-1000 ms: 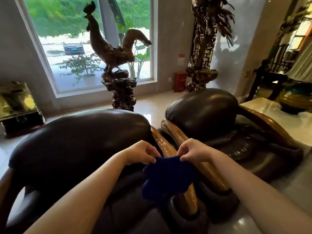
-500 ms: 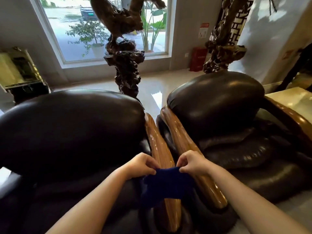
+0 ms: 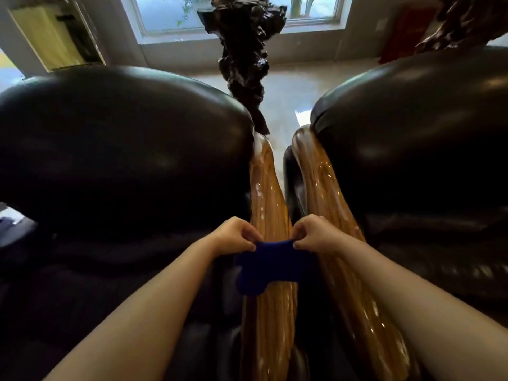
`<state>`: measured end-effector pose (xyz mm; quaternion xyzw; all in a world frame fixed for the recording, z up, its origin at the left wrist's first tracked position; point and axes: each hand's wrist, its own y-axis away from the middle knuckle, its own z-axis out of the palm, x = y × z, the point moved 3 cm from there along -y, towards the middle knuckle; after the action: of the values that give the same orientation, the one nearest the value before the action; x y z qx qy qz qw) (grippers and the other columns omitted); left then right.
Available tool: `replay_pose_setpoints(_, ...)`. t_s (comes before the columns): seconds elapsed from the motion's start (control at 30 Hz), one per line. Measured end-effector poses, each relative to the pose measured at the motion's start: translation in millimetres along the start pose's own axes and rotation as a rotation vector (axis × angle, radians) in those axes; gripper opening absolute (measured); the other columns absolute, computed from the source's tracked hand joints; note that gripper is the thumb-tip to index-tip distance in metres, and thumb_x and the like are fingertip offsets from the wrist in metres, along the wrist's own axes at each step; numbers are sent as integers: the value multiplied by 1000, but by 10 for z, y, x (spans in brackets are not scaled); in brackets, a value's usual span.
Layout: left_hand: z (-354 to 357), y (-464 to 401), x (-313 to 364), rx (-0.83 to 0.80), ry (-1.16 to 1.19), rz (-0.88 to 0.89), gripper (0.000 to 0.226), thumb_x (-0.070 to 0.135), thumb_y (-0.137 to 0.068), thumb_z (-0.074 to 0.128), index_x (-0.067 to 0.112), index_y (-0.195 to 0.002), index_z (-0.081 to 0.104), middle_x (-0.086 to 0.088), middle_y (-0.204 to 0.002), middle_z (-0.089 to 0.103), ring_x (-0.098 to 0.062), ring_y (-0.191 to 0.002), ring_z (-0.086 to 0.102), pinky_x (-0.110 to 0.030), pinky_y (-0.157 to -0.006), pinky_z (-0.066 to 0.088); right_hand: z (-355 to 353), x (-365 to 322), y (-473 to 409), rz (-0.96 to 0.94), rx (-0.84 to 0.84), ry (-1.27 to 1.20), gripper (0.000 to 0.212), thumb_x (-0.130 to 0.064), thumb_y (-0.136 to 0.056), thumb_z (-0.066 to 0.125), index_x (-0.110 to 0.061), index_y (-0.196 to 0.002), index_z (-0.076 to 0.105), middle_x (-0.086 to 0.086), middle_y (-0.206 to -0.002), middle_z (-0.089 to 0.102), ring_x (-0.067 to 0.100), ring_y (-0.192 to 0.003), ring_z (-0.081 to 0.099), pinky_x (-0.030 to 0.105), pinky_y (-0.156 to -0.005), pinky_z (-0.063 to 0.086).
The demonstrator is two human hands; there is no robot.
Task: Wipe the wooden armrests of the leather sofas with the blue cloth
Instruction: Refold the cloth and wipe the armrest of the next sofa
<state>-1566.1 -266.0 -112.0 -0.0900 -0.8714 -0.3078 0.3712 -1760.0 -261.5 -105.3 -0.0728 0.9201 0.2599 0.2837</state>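
Here, low in the centre of the frame, both hands pinch the blue cloth (image 3: 270,266) by its top edge. The left hand (image 3: 233,235) grips the upper left corner, fingers curled shut on the fabric; the right hand (image 3: 316,233) grips the upper right corner the same way. The cloth is stretched between the two hands and hangs below them, so its top edge runs left to right across the frame and its long axis is roughly horizontal. The lower edge is bunched and uneven.

The cloth lies over the left armrest (image 3: 268,199), crossing it at about a right angle. Whether it presses on the wood or hangs just above it cannot be told. The right hand sits over the gap between the two armrests, near the right armrest (image 3: 321,188).

Both armrests are glossy, golden-brown wood, long and narrow. Each runs from the lower centre of the frame up toward the middle, the pair lying side by side with a dark gap between them.

The left sofa (image 3: 118,149) fills the left half of the frame; the right sofa (image 3: 417,138) fills the right. Both are dark, shiny leather. A dark carved stand (image 3: 244,50) rises at upper centre, in front of a window (image 3: 170,15).
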Motion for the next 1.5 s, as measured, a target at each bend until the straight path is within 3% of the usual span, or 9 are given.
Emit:
replay_pose_setpoints(0.23,-20,-741,-391,73,56,-9,20,8,-80,64,24,-90,67,5,-95,66,-6,-89,63,-21,-70,53,230,422,-909,16,44,-22,23,-12,-79,66,-32,-70,58,-8,-82,60,4,-76,60,15,-55,45)
replay_pose_setpoints(0.4,81,-967,-567,335,96,14,25,6,-82,63,15,-105,64,-4,-105,67,-14,-98,63,-26,-82,53,284,519,-1204,58,211,-91,24,-8,-81,63,-29,-71,55,-9,-81,56,8,-79,57,17,-59,42)
replay_pose_setpoints(0.5,195,-945,-680,693,64,78,47,12,-88,55,16,-133,43,-4,-140,47,-18,-132,39,-34,-109,36,399,527,-1163,9,569,-13,17,-13,-85,59,-19,-101,59,2,-107,62,20,-108,57,27,-87,46)
replay_pose_setpoints(0.57,353,-906,-724,848,-30,79,56,26,-95,38,25,-145,13,4,-156,10,-11,-144,4,-34,-117,10,613,514,-1050,-33,782,184,46,-26,-91,49,-18,-135,39,6,-145,41,23,-137,32,40,-111,26)
replay_pose_setpoints(0.63,612,-928,-761,809,-129,66,56,36,-96,20,31,-142,-10,9,-154,-15,-6,-142,-17,-35,-116,-5,885,469,-989,-61,771,243,58,-40,-95,29,-24,-147,8,2,-157,6,19,-145,2,44,-117,3)
replay_pose_setpoints(0.7,844,-1001,-820,731,-144,30,56,39,-94,13,31,-138,-19,11,-150,-25,-4,-139,-23,-38,-118,-7,1125,490,-1030,-32,714,253,61,-46,-93,14,-24,-147,-3,1,-157,-4,18,-145,-6,47,-116,-1)
replay_pose_setpoints(0.8,977,-1147,-914,726,-125,-22,57,36,-97,19,29,-136,-22,11,-148,-28,-6,-139,-24,-39,-119,-2,1259,560,-1149,58,701,221,64,-50,-92,12,-21,-147,-2,0,-157,-5,19,-144,-8,49,-116,4)
replay_pose_setpoints(1.03,876,-1426,-888,804,-177,-106,62,35,-96,23,22,-139,-19,4,-150,-22,-13,-141,-18,-40,-116,-4,1167,627,-1418,57,689,139,69,-56,-89,18,-21,-144,-4,-3,-156,-8,14,-143,-11,43,-116,5)
replay_pose_setpoints(1.5,297,-2137,-750,797,-21,-29,59,33,-97,25,25,-139,-15,10,-152,-19,-2,-139,-17,-31,-118,1,587,596,-2218,62,623,45,72,-56,-86,21,-24,-142,-12,-8,-154,-15,7,-140,-19,33,-116,-3)
